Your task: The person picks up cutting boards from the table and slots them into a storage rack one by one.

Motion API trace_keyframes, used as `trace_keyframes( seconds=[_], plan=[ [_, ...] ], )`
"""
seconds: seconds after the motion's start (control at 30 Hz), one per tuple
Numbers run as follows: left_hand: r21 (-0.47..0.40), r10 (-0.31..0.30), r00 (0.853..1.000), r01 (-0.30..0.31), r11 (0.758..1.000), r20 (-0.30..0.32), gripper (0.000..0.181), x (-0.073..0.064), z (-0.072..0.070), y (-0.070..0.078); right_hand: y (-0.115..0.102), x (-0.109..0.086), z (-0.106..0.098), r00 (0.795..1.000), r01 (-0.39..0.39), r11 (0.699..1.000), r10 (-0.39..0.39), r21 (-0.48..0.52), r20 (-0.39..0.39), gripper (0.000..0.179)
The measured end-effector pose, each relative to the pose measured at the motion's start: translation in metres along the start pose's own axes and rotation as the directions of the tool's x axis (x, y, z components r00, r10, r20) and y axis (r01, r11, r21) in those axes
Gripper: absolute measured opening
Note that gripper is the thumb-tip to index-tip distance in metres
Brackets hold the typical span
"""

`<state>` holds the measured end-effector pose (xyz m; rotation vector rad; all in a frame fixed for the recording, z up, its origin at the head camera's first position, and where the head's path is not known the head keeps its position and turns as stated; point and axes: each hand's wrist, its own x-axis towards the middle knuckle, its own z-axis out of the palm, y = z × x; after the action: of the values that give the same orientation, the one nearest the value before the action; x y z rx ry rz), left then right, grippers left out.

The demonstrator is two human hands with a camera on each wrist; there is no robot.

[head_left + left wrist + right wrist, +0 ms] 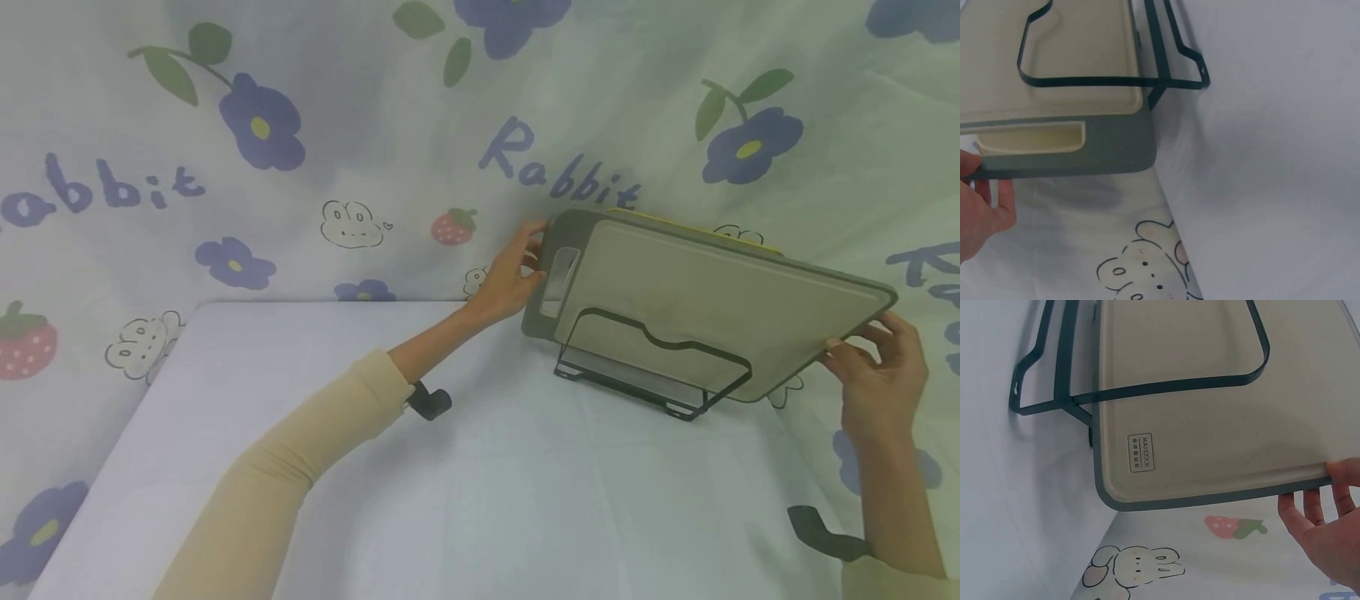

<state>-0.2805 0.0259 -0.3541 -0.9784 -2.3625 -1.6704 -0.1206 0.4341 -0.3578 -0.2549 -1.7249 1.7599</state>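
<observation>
A beige cutting board (pixel 675 292) with a grey-green rim and a handle slot stands on its long edge, leaning back, in a dark metal rack (pixel 628 390). My left hand (pixel 508 279) holds its handle end, thumb on the near side and fingers behind, as the left wrist view also shows. At the opposite end, my right hand (pixel 885 375) pinches the side edge between thumb and fingers. A small printed label (pixel 1141 452) marks the board's lower corner in the right wrist view. Behind the top edge shows a strip of something yellow (pixel 697 230), mostly hidden.
The rack stands on a white table (pixel 480 500), towards its back right. A cloth (pixel 360 117) printed with flowers, rabbits and strawberries hangs behind the table. Dark curved pieces (pixel 431 403) stick out by both forearms.
</observation>
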Motion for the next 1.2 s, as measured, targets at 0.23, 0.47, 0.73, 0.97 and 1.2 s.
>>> trace_keyframes(
  seconds=[0.23,0.47,0.73,0.97,1.2],
  plan=[
    [0.016,0.009,1.0,-0.009,1.0,0.002,0.064,0.0004,0.0005,-0.0004,-0.0021,0.0005,0.0008,0.999,-0.034,0.999,0.034,-0.005,-0.005,0.061],
    [0.025,0.007,1.0,-0.007,1.0,0.006,0.064,0.0006,0.0008,-0.0006,-0.0024,0.0019,0.001,0.999,-0.054,0.999,0.054,0.003,-0.008,0.06],
    [0.031,0.02,1.0,-0.021,0.999,0.011,0.063,0.0012,0.0006,-0.0001,-0.0034,0.0034,0.001,0.996,-0.087,0.996,0.087,-0.019,-0.032,0.061],
    [0.02,0.028,0.999,-0.029,0.999,0.019,0.064,0.0013,0.0012,-0.002,-0.0028,0.0037,-0.0007,0.992,-0.119,0.992,0.121,0.045,-0.041,0.06],
    [-0.005,0.002,1.0,-0.002,1.0,0.005,0.063,0.0003,0.0009,-0.0001,-0.0025,0.0035,-0.0011,0.992,-0.123,0.989,0.126,0.08,-0.029,0.058]
  ],
)
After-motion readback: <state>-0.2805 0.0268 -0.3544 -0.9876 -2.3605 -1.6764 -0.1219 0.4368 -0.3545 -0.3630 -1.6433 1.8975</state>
